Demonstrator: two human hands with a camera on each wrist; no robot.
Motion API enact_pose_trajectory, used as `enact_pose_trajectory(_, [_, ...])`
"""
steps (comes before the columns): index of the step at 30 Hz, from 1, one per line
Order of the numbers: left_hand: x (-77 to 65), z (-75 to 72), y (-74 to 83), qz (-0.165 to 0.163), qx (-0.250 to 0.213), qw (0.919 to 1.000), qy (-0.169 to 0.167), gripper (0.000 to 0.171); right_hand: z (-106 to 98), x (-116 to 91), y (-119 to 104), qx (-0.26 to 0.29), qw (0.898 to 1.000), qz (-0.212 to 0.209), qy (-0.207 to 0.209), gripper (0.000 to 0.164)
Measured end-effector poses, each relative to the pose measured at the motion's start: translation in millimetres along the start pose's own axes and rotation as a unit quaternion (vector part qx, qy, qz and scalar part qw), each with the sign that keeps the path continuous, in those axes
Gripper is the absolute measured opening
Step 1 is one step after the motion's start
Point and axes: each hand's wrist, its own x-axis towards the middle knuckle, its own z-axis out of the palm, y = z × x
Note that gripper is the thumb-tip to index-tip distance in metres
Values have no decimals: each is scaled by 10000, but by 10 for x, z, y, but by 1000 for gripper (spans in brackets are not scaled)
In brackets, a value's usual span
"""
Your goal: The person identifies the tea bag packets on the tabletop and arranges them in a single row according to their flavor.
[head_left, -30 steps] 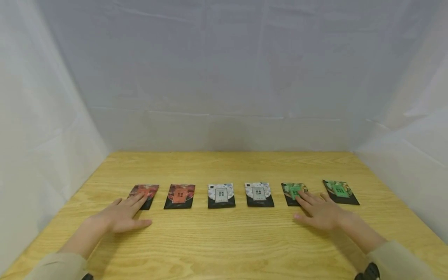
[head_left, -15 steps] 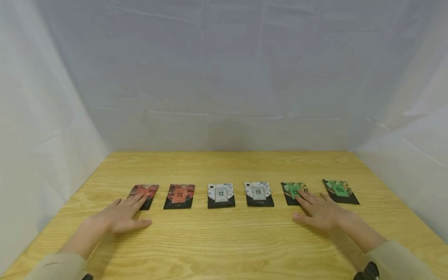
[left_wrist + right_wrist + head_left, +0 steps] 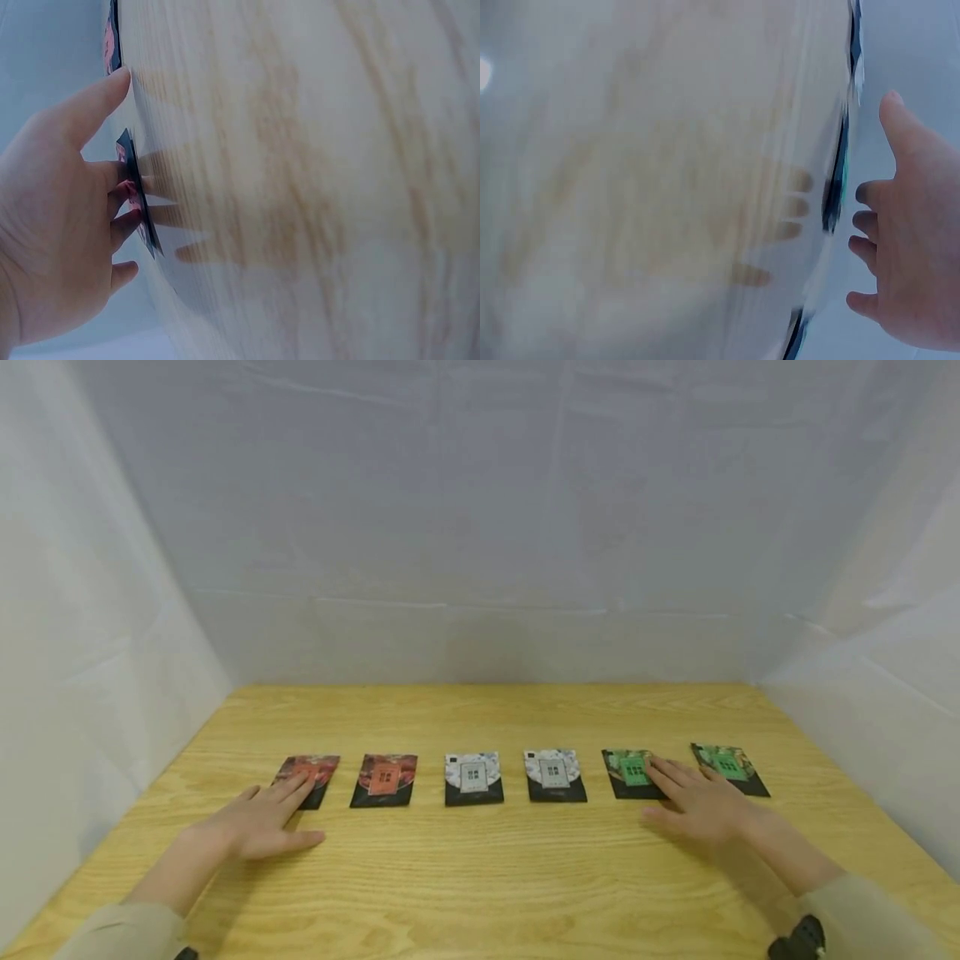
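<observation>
My left hand [image 3: 258, 822] lies with straight, spread fingers over the leftmost red-and-black sachet [image 3: 324, 768]; in the left wrist view the fingertips reach that sachet [image 3: 135, 171]. A second red sachet [image 3: 384, 779] lies to its right. My right hand [image 3: 705, 806], fingers extended, hovers by the lower right corner of the inner green-and-black sachet [image 3: 626, 768]. The right wrist view shows a gap between its fingertips and that sachet [image 3: 836, 180]. Just beyond its fingers lies the outer green sachet [image 3: 733, 767], partly covered by the hand. Neither hand grips anything.
Two white-and-black sachets [image 3: 474, 779] lie mid-row between the red and green pairs. All rest flat on a wooden table [image 3: 480, 877]. White sheeting [image 3: 480, 527] stands behind the table and along both sides.
My right hand has lifted off the inner green sachet and shifted slightly right, uncovering more of its label. The left hand and the sachets have stayed in place.
</observation>
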Motion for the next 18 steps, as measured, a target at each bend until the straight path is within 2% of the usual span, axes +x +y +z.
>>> enact_pose_trajectory(7, [25,33,-29,29,91,9999,44,96,-18,-86,278,212,9991,369,69,74])
enact_pose_trajectory(14, [35,33,-43,11,112,9999,36,97,4,-173,481,74,9976,617,303,73])
enact_pose_trajectory(18, [27,21,-37,-4,72,10000,20,96,-9,-215,569,129,9967,748,284,75])
